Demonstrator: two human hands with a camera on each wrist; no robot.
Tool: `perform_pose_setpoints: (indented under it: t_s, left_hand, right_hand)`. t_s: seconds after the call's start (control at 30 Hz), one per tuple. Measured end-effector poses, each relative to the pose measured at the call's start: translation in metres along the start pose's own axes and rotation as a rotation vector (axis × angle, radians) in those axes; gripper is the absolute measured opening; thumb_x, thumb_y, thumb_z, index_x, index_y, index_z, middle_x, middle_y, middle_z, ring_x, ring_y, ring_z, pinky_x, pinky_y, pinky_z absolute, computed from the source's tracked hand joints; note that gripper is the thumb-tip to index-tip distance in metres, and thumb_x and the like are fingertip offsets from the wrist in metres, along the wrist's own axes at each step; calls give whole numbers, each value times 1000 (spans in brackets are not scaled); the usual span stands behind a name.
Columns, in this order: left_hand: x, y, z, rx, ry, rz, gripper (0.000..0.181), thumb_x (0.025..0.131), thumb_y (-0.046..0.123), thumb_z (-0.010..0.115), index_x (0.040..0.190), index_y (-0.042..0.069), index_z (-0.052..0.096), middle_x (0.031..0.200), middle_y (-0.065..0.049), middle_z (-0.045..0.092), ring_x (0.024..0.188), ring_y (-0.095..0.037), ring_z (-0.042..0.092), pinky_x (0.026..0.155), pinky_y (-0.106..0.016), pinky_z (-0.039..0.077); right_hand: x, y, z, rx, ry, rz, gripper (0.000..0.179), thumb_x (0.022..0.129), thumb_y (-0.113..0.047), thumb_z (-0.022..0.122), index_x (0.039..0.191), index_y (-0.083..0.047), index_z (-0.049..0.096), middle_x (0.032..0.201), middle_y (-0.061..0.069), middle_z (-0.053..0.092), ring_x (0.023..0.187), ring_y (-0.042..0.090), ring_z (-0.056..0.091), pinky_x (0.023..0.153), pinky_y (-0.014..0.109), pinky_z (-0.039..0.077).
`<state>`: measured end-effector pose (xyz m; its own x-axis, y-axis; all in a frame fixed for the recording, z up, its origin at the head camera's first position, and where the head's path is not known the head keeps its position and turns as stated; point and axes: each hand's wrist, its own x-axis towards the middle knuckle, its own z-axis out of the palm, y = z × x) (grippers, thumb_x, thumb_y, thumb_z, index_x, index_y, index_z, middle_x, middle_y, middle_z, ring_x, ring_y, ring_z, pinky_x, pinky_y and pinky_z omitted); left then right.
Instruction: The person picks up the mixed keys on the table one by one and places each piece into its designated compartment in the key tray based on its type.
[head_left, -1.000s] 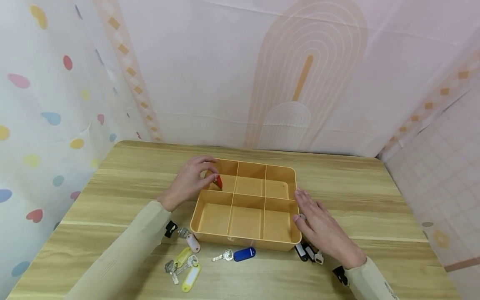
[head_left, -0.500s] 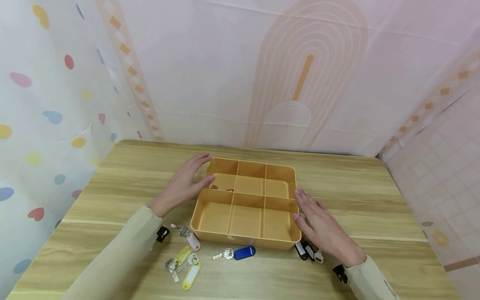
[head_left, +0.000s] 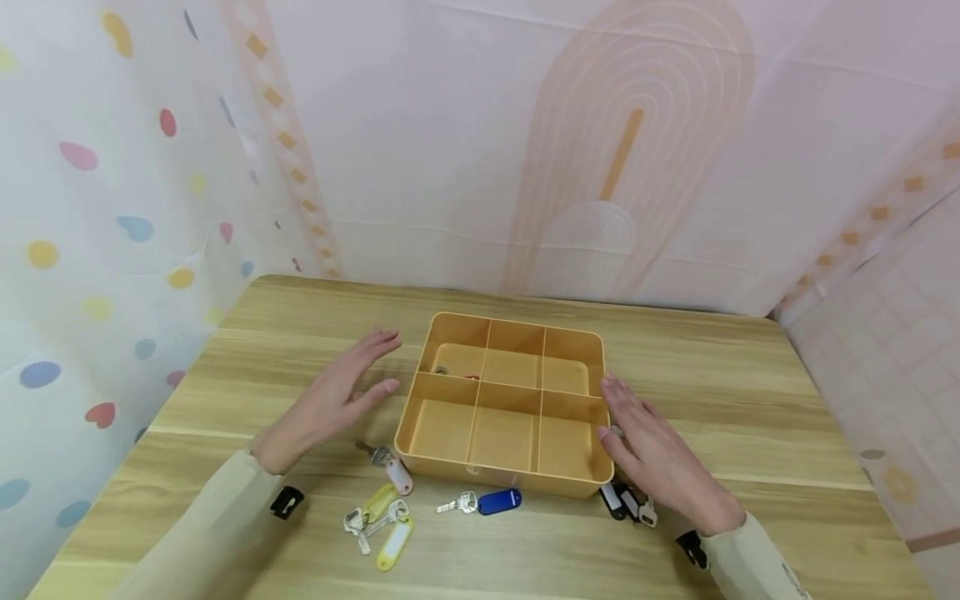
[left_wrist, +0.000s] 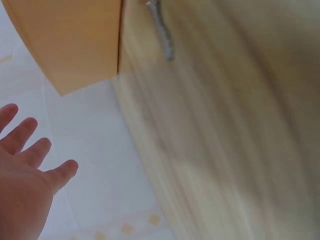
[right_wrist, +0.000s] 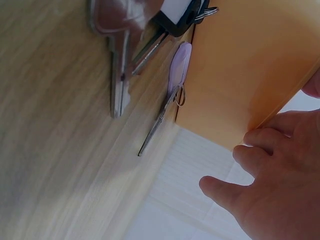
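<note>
My left hand (head_left: 330,404) hovers to the left of an orange six-compartment box (head_left: 495,479), fingers spread and holding nothing; a gap separates it from the box wall. In the left wrist view the same hand (left_wrist: 25,175) is apart from the box (left_wrist: 75,40). My right hand (head_left: 667,454) rests its straight fingers against the box's right wall; in the right wrist view its fingertips (right_wrist: 257,140) lie along the rim. A key with a red tag (head_left: 471,377) lies in the back left compartment, mostly hidden by the divider.
Left of and before the box lie keys with a pink tag (head_left: 400,477), two yellow tags (head_left: 395,543) and a blue tag (head_left: 499,501). Black-tagged keys (head_left: 612,502) lie by the front right corner. A purple-tagged key (right_wrist: 180,65) lies beside the right wall.
My left hand let go of the red-tagged key inside the back left compartment, then drew back leftward out of the box. The right hand stays at the box's right side. The head view shifted slightly.
</note>
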<state>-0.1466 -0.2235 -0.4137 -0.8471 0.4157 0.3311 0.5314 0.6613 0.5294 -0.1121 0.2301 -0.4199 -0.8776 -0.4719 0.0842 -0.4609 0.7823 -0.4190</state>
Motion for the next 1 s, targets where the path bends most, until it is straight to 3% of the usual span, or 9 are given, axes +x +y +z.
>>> perform_pose_setpoints:
  t_s: [0.27,0.53,0.77,1.0]
  left_hand:
    - [-27,0,-3,30,-52,37,58,100,25,65,152,4,49,160,-18,43,148,-47,33,115,-69,29]
    - [-48,2,-3,60,-69,83,56,97,20,71,146,0,53,155,-20,48,142,-49,40,110,-70,34]
    - [-58,0,1,55,-108,105,54,95,20,74,142,0,58,150,-19,54,138,-45,48,108,-66,39]
    - [-63,-4,11,26,-123,177,47,87,15,81,131,6,67,134,-13,67,122,-35,64,98,-58,52]
  right_hand:
    - [3,0,2,6,1,1,68,112,-40,41,163,1,21,171,16,16,155,38,21,121,66,20]
    - [2,-2,3,14,10,1,66,112,-38,42,161,3,24,171,14,17,155,37,21,121,65,22]
    - [1,-1,3,12,13,6,67,112,-39,42,162,2,24,171,14,17,156,36,21,121,65,22]
    - [1,0,4,8,8,11,67,112,-39,42,162,1,22,171,14,16,156,36,20,121,65,21]
